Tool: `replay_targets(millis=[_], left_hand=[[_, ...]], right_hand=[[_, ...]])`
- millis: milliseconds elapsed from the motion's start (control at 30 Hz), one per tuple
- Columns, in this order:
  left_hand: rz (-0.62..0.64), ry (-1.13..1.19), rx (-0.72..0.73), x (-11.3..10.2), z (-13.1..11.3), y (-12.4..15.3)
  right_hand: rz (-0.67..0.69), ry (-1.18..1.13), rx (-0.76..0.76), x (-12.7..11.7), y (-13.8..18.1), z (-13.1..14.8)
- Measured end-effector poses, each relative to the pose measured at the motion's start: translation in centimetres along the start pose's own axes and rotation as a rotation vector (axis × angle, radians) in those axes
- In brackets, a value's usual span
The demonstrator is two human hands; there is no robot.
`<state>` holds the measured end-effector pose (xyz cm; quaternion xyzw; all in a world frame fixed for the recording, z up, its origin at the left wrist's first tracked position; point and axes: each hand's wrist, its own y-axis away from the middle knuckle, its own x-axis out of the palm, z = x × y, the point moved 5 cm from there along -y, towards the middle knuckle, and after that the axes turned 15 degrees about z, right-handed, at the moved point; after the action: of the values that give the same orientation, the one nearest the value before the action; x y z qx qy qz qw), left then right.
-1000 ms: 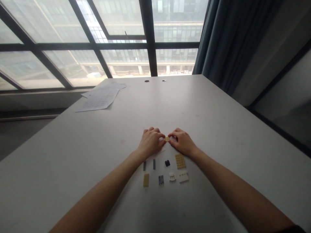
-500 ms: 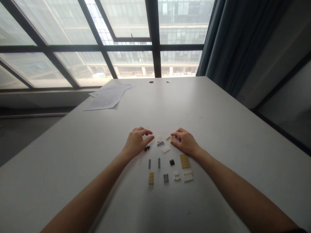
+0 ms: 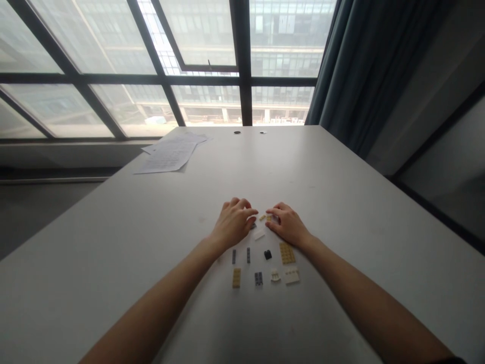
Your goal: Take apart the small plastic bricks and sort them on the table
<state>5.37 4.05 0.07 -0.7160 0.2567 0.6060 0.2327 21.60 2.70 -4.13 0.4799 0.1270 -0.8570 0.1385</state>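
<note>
My left hand (image 3: 235, 221) hovers over the far part of a group of toy bricks, thumb and fingers apart, with nothing visible in it. A grey brick (image 3: 253, 226) shows partly beneath its thumb. My right hand (image 3: 288, 224) rests on the table with thumb and forefinger apart around a small yellow brick (image 3: 269, 218); whether they touch it is unclear. Another small yellow piece (image 3: 262, 218) lies between the hands. Nearer are a white tile (image 3: 259, 235), a black piece (image 3: 268, 254) and a tan plate (image 3: 287, 253).
Two narrow grey bricks (image 3: 248, 255), a tan brick (image 3: 236, 278), a grey brick (image 3: 258, 278), and white pieces (image 3: 292, 275) lie at the front. Printed papers (image 3: 166, 154) lie at the far left of the white table (image 3: 333, 303). Windows and a dark curtain (image 3: 348, 65) stand beyond.
My left hand has moved right, over the white and grey bricks, which it now largely covers. The right hand stays nearly in place. The camera view has shifted slightly.
</note>
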Motion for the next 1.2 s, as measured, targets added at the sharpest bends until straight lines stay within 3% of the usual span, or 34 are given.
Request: replay_targets(millis=[433, 667, 867, 1200], left_hand=[[0.06, -0.099, 0.059, 1.5, -0.9, -0.9], [0.049, -0.085, 0.099, 1.6, -2.1, -0.9], [0.003, -0.088, 0.046, 1.5, -1.7, -1.2], [0.0, -0.078, 0.073, 1.9, -1.9, -1.2]], right_hand=[[-0.015, -0.02, 0.001, 0.0, 0.0, -0.2], [-0.023, -0.019, -0.002, 0.1, 0.0, -0.2], [-0.021, -0.02, -0.01, 0.1, -0.1, -0.3], [-0.025, -0.036, 0.023, 0.1, -0.3, -0.6]])
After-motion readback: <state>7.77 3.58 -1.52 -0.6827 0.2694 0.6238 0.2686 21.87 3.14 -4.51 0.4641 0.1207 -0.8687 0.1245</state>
